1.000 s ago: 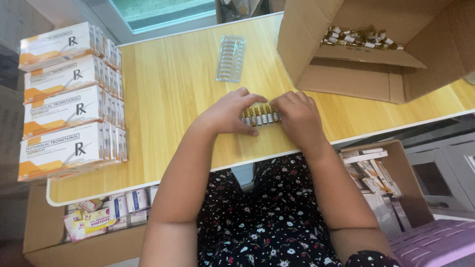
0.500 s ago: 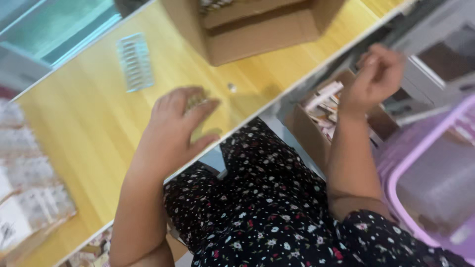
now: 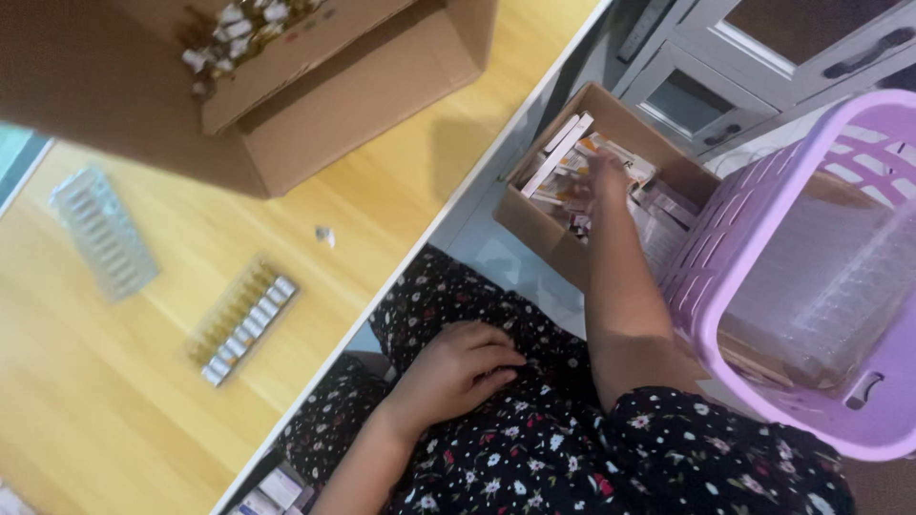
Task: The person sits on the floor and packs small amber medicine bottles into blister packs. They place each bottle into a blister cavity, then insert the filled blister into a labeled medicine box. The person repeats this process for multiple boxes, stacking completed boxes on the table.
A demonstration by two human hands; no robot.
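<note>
My right hand reaches down into a small cardboard box on the floor, among flat folded cartons; whether it grips one I cannot tell. My left hand rests on my lap on the flowered dress, fingers loosely curled, holding nothing. A clear tray filled with small amber vials lies alone on the wooden table. An empty clear vial tray lies further left on the table.
A big open cardboard box with loose vials inside stands at the table's far side. A lilac plastic basket holding clear trays sits right of me. Grey cabinet doors stand behind the floor box.
My head has turned right and down. The left hand left the filled vial tray and dropped to my lap. The right hand went down into the floor box.
</note>
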